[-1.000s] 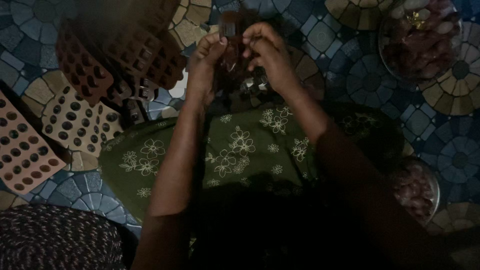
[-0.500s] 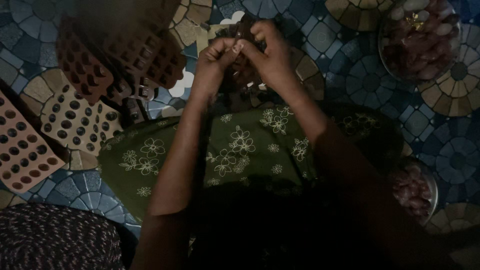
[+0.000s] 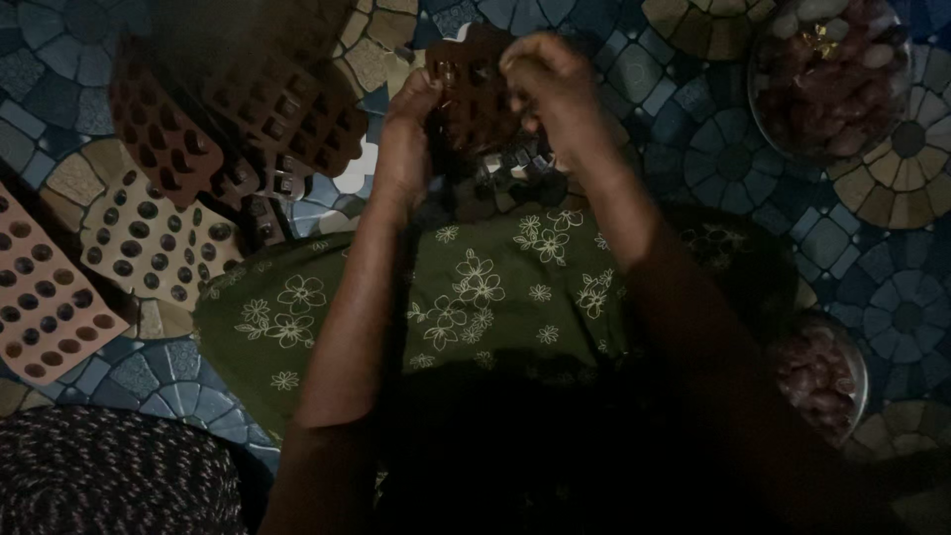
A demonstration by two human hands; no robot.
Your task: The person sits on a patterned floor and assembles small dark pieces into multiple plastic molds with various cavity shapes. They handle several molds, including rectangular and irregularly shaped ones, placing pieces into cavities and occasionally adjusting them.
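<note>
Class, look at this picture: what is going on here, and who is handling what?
A person seated on a patterned floor holds a brown flexible mould with small cavities up in both hands, left hand and right hand. A green flowered cloth covers their lap. More cavity moulds lie to the left; a round bowl of pinkish pieces sits at right.

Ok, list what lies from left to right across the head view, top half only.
Orange round-hole mould → cream round-hole mould → dark brown moulds → left hand → brown mould held up → right hand → bowl of wrapped sweets.
</note>
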